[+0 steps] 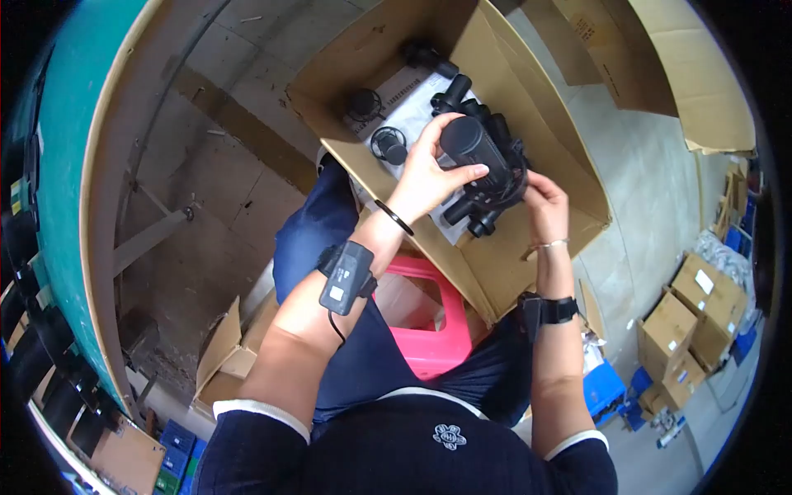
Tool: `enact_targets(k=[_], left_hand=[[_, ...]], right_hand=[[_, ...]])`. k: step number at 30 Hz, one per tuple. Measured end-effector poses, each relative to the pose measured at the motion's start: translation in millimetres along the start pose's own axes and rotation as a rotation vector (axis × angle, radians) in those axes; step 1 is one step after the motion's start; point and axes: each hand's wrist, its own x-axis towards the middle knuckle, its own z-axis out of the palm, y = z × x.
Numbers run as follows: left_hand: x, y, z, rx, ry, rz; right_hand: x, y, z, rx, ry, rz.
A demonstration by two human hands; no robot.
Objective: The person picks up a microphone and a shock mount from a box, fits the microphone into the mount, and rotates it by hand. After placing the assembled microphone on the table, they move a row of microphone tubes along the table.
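Note:
My left hand (433,165) is wrapped round a thick black cylinder-shaped device (478,153), thumb along its near side. It is held tilted over an open cardboard box (346,153). A black ring-like part (503,194) sits at its lower end. There, my right hand (546,202) pinches the edge with its fingertips; exactly what lies between them is partly hidden. Under and around the device, several black tubular parts (454,95) lie in the box. Two round black cage-like parts (388,146) rest to the left, on a pale printed sheet (412,82).
A pink plastic stool (429,330) stands between my legs and the box. At far left runs the curved edge of a green-topped table (107,165). Stacked cartons (701,297) and a blue bin (604,388) are to the right. An open carton (227,355) sits lower left.

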Motion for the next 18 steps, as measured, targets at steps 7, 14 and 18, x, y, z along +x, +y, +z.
enact_targets(k=[7,14,18], left_hand=[[-8,3,10,0.463,-0.009,0.059],[3,0,-13,0.611,0.192,0.161],[1,-21,-27,0.494,0.133,-0.203]], right_hand=[[-23,-106,72,-0.516,-0.225,-0.534],[77,-67,102,-0.837,-0.283,-0.735],[176,10,131,-0.909,-0.307,-0.764]])
